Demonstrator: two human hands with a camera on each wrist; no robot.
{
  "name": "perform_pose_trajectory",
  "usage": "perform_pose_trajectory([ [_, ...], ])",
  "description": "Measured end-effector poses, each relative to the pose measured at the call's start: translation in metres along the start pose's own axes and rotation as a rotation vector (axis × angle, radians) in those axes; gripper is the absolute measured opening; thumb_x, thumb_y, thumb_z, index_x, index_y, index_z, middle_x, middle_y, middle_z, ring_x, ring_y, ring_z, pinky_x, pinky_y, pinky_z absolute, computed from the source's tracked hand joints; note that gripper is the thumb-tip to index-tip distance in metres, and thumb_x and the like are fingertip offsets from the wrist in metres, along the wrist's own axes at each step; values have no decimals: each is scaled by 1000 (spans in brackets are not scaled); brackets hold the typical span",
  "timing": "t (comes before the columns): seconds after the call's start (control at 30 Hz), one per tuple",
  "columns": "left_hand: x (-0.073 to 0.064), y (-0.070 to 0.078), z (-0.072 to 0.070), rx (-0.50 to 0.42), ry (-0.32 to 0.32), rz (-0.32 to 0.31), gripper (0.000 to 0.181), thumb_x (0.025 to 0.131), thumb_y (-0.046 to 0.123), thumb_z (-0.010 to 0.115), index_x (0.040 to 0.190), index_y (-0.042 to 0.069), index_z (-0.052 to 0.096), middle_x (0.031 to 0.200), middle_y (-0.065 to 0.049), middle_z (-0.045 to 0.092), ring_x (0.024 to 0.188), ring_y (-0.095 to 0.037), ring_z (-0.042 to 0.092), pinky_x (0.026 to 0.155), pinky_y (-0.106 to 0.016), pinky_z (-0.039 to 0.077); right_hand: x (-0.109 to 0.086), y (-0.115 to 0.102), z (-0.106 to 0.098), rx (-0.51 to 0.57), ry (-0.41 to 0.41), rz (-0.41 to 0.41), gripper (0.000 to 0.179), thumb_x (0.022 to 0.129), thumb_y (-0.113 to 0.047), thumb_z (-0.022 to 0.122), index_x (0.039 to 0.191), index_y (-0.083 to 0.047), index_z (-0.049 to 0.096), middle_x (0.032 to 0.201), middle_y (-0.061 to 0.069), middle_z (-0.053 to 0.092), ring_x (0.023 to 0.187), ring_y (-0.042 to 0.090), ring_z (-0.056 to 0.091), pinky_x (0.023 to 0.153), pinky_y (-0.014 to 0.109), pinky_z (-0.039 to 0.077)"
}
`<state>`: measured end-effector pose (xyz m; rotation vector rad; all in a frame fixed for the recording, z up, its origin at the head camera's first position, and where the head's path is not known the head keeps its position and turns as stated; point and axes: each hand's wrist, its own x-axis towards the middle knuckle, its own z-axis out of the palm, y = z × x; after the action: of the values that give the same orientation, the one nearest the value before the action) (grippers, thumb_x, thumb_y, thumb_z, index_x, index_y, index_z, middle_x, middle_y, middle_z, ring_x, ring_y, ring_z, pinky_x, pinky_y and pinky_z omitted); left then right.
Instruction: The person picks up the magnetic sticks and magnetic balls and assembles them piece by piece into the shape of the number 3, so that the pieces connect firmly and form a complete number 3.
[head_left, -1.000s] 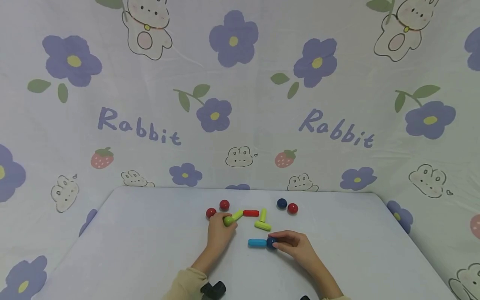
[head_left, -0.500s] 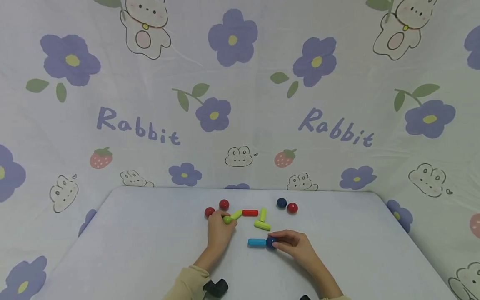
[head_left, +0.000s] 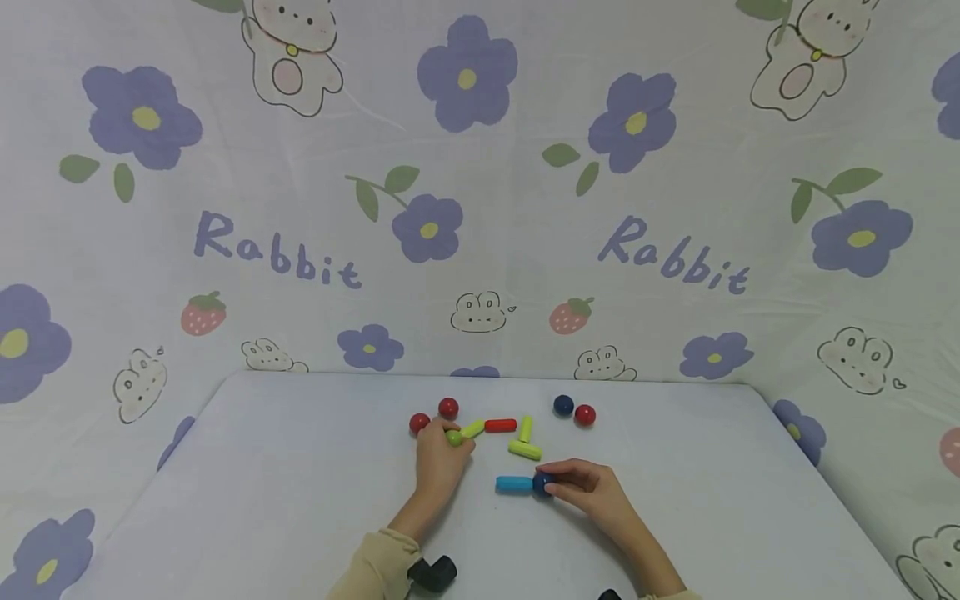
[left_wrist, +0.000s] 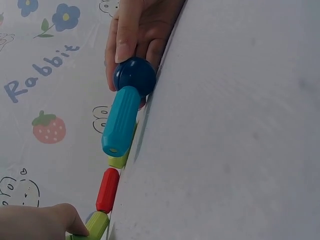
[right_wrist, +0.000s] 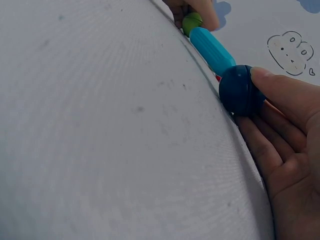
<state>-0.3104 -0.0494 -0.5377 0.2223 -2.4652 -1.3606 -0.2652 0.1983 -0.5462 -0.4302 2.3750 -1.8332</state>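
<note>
My left hand (head_left: 441, 462) pinches a light green ball (head_left: 454, 437), and a yellow-green rod (head_left: 472, 428) runs from that ball toward a red rod (head_left: 500, 426). Nearer to me, my right hand (head_left: 592, 490) holds a dark blue ball (right_wrist: 236, 91) between thumb and fingers. A light blue rod (left_wrist: 121, 121) sticks out from this ball, pointing left in the head view. Its free end faces the left hand in the right wrist view. Part of the green ball is hidden behind the left fingers.
Two red balls (head_left: 448, 407) lie by the left hand. Two yellow-green rods (head_left: 525, 450) lie in a T shape between the hands. Farther back on the right, a dark blue ball (head_left: 563, 406) sits beside a red ball (head_left: 585, 415). A printed cloth hangs behind the white table (head_left: 300, 467).
My left wrist has shifted very slightly. Both hands keep their hold on the same balls, and the rods lie where they were.
</note>
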Motion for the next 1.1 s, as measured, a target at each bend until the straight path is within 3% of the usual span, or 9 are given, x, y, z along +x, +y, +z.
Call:
perform_pose_trajectory([
  [0.57,1,-2,1,-23,28,12,24,76,4,78,96,5,64,100,-11,67,94,-21,61,87,-38,58,0,4,-1,4,-4,-11,35,86,-22,74,118,-10,69,123,12,68,110,4,66,94,18,53],
  [0.8,2,-7,0,-71,76,13,16,77,1,72,91,5,66,97,-11,69,91,-22,63,82,-40,57,0,5,0,15,-7,-16,36,86,-22,74,118,-8,68,123,13,68,110,4,66,93,18,53],
  [1.1,0,-8,-1,-103,66,-3,17,79,2,72,95,6,66,104,-12,69,101,-24,65,90,-45,56,-1,5,-1,24,-14,-20,36,85,-22,75,118,-9,68,124,14,68,111,5,66,94,18,53],
])
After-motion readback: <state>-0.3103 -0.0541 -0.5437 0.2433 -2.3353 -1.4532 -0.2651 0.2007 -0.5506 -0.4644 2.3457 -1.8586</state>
